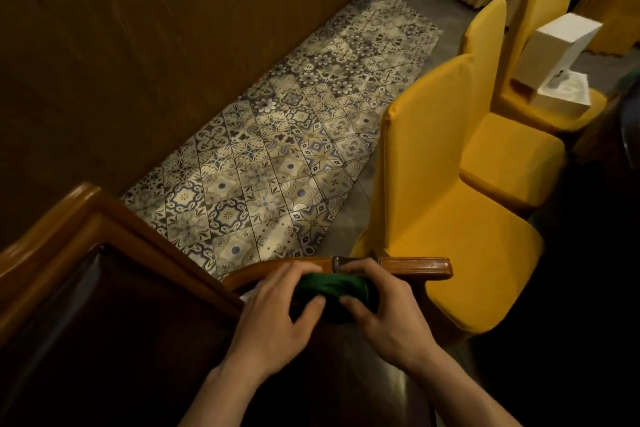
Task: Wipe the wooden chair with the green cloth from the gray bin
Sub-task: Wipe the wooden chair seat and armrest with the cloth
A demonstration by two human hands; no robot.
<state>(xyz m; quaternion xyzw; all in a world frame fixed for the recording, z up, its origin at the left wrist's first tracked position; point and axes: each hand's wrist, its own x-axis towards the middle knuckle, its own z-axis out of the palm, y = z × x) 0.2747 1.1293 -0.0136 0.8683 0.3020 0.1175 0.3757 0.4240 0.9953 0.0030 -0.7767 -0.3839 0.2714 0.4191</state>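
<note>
The wooden chair [104,218] fills the lower left, with a glossy brown frame and a dark padded back. Its armrest [415,267] runs to the right across the lower middle. The green cloth [329,284] is bunched up just below that armrest. My left hand [277,315] grips the cloth's left side and my right hand [384,305] grips its right side, with thumbs on top. The fingers of both hands reach up to the armrest. The gray bin is not in view.
Three yellow-covered chairs [450,211] stand in a row close on the right. The farthest one carries a white box [557,45]. A patterned mat [294,149] lies on the floor ahead, and a brown wall panel [138,62] runs along the left.
</note>
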